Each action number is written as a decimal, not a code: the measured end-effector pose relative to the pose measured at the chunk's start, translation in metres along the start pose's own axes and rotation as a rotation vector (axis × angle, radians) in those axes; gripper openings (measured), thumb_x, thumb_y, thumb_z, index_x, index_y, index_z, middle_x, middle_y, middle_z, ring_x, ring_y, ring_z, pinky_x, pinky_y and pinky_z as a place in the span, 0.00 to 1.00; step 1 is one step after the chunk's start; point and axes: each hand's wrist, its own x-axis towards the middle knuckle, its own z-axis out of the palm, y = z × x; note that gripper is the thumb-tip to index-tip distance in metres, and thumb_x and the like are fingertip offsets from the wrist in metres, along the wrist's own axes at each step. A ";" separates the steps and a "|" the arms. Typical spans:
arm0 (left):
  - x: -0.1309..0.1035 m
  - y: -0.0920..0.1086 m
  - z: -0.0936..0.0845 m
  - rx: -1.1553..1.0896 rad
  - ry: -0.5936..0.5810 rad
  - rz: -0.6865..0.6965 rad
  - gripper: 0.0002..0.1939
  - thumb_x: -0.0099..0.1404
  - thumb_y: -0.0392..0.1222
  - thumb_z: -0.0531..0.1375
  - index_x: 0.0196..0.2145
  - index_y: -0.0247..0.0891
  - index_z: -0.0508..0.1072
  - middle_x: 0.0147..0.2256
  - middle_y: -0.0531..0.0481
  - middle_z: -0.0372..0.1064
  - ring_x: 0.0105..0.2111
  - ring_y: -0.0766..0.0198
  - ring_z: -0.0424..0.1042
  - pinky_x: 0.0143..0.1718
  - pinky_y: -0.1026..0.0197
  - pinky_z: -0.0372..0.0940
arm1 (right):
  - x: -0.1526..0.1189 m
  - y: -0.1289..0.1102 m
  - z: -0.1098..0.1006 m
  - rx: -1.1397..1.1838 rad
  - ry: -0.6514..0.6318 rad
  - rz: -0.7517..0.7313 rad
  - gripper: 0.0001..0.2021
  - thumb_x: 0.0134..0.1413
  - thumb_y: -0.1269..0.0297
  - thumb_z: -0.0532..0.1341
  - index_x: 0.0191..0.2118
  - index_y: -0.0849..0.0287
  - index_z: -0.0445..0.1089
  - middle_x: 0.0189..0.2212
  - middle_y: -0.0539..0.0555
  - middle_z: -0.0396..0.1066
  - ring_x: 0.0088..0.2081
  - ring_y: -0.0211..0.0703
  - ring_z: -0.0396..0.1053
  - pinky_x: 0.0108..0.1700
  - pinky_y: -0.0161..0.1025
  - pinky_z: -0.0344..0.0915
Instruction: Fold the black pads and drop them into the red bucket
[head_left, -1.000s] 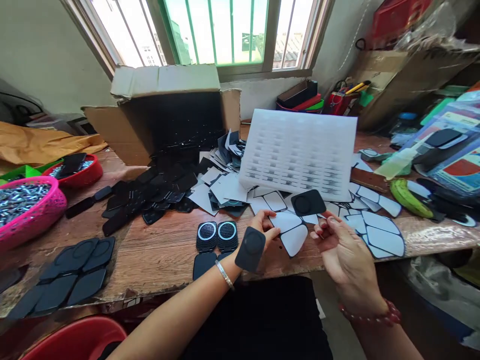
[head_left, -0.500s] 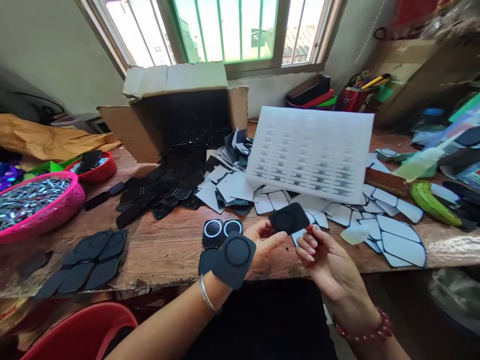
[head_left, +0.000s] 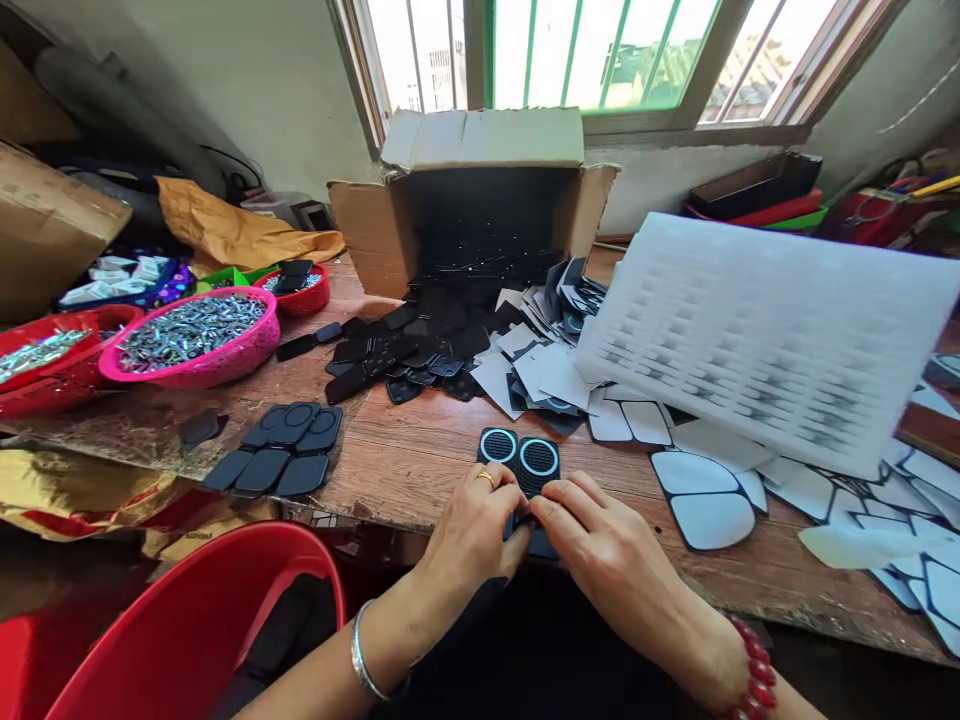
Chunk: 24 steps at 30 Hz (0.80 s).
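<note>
A black folding charger-like device (head_left: 538,480) with two white-ringed, ribbed squares lies at the table's front edge. Over its near part my left hand (head_left: 480,515) is closed, fingers curled and thumb tucked beneath, with a ring on one finger. My right hand (head_left: 600,530) meets it from the other side, fingertips pinched together. Between the fingers a dark sliver of a thin black pad (head_left: 517,524) shows; most of it is hidden by the hands. White-faced sticker sheets with dark edges (head_left: 705,500) lie to the right of my right hand.
Black square pads (head_left: 266,470) lie in rows at the left. Behind are loose black pieces (head_left: 420,350), a cardboard box (head_left: 480,140) on its side, and a white foam tray (head_left: 765,340). A pink basket (head_left: 262,335) holds metal parts. A red chair (head_left: 187,620) stands at front left.
My view has turned left. Both hands have come down and together over the device, from holding a black pad up to its right. The black piece on my left wrist no longer shows there.
</note>
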 end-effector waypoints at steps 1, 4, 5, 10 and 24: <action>-0.001 -0.003 -0.001 -0.037 0.041 -0.023 0.13 0.57 0.32 0.59 0.41 0.41 0.72 0.40 0.46 0.67 0.43 0.54 0.67 0.46 0.53 0.65 | 0.003 0.001 0.001 0.007 0.003 0.025 0.12 0.65 0.74 0.51 0.41 0.59 0.71 0.36 0.58 0.72 0.38 0.48 0.70 0.35 0.42 0.72; -0.001 -0.017 0.000 -0.118 0.154 -0.111 0.32 0.59 0.35 0.62 0.60 0.44 0.60 0.49 0.43 0.64 0.48 0.53 0.66 0.52 0.50 0.63 | 0.007 0.012 0.004 0.069 0.144 0.179 0.08 0.65 0.71 0.53 0.40 0.57 0.70 0.36 0.56 0.72 0.37 0.45 0.71 0.37 0.41 0.71; -0.001 -0.023 0.002 -0.109 0.154 -0.139 0.35 0.59 0.37 0.64 0.62 0.45 0.58 0.50 0.43 0.62 0.49 0.52 0.66 0.53 0.49 0.63 | 0.007 0.017 0.005 0.099 0.209 0.241 0.06 0.64 0.69 0.55 0.40 0.57 0.70 0.35 0.55 0.72 0.35 0.44 0.72 0.37 0.39 0.71; -0.002 -0.035 0.013 0.077 0.000 -0.206 0.23 0.51 0.41 0.72 0.45 0.44 0.72 0.49 0.44 0.58 0.51 0.47 0.63 0.51 0.46 0.64 | 0.006 0.030 0.008 0.390 0.351 0.666 0.10 0.55 0.56 0.65 0.34 0.57 0.69 0.23 0.50 0.71 0.22 0.40 0.70 0.25 0.36 0.68; -0.007 -0.077 -0.034 -0.652 0.121 -0.512 0.25 0.53 0.33 0.64 0.50 0.37 0.70 0.43 0.44 0.74 0.45 0.54 0.72 0.51 0.54 0.64 | 0.000 0.038 0.023 1.231 0.218 1.253 0.21 0.31 0.51 0.76 0.23 0.61 0.69 0.13 0.45 0.59 0.16 0.28 0.52 0.16 0.27 0.51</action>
